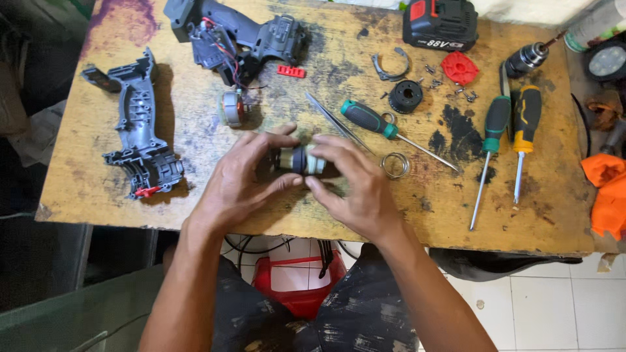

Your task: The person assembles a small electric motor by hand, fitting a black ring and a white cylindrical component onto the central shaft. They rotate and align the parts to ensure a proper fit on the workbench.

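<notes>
My left hand and my right hand meet over the middle of a stained wooden table. Together they grip a small cylindrical motor part, dark in the middle with a pale end; fingers hide much of it. A metal spring ring lies just right of my right hand. Thin tweezers and a green-handled screwdriver lie just beyond my fingers.
A grey drill housing half lies at the left, the other half with wires at the top. A battery pack, red cap, black ring, chuck and two screwdrivers are at the right.
</notes>
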